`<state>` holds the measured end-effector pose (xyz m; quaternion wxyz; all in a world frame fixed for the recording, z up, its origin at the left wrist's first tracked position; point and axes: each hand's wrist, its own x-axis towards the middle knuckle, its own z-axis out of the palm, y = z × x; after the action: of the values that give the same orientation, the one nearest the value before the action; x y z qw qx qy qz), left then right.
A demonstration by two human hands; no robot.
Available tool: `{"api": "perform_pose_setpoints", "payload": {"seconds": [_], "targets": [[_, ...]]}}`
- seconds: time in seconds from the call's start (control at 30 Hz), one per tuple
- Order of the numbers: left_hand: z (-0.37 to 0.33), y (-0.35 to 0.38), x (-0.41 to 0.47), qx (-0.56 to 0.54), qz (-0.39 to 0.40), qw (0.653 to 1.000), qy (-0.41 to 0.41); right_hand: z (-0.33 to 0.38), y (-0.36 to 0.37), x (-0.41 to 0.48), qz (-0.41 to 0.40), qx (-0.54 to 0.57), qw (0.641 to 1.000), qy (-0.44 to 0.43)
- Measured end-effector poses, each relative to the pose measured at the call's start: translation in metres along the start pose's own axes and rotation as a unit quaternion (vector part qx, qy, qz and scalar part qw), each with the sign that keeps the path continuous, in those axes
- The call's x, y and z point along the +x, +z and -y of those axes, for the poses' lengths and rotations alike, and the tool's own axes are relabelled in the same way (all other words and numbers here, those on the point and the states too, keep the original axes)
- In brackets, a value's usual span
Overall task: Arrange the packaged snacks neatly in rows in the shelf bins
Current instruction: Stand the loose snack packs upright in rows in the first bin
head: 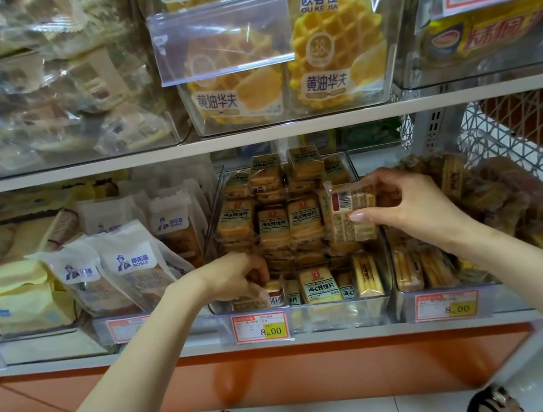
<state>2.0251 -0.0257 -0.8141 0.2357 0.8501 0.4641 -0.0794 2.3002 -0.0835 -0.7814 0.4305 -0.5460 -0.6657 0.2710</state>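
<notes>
Left of the clear bin [339, 314] on the lower shelf [349, 332] stand white pouches [126, 270]. At the bin's front left corner the left hand [238, 276] grips a small pack [273, 292]. Above its right side the right hand [411, 201] pinches a second pack [354, 215]. Right of the bin hangs a wire basket [515, 153].

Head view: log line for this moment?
left hand: grips front pack | right hand: holds raised pack, barcode out | middle bin: rows stacked at back
</notes>
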Motion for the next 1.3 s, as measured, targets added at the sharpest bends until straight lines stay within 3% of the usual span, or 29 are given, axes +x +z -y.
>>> {"api": "perform_pose_setpoints", "payload": {"seconds": [0.07,0.23,0.5,0.77,0.97,1.1,1.17,1.3], "targets": [[-0.002,-0.003,-0.007,-0.021,-0.045,0.999,0.009,0.001,-0.001,0.000,-0.011,0.009,1.000,-0.003],[-0.005,-0.008,-0.028,-0.199,-0.141,0.968,0.065,0.001,-0.005,0.002,-0.051,0.063,0.997,0.014],[-0.003,0.014,-0.028,-0.206,-0.188,0.956,0.087,0.002,-0.003,0.002,-0.056,0.089,0.994,0.019],[0.005,0.019,-0.040,-0.255,-0.171,0.948,0.089,0.004,0.000,0.002,-0.046,0.081,0.995,0.017],[0.001,0.014,-0.042,-0.320,-0.224,0.916,0.088,0.005,0.004,0.002,-0.041,0.082,0.996,0.010],[-0.006,-0.005,-0.038,-0.376,-0.281,0.876,0.110,0.005,0.004,0.003,-0.049,0.083,0.995,0.009],[-0.009,-0.012,-0.036,-0.394,-0.304,0.863,0.092,0.005,0.003,0.003,-0.054,0.080,0.995,0.012],[-0.015,-0.018,-0.029,-0.353,-0.313,0.881,0.031,0.005,0.003,0.003,-0.053,0.082,0.995,0.013]]}}
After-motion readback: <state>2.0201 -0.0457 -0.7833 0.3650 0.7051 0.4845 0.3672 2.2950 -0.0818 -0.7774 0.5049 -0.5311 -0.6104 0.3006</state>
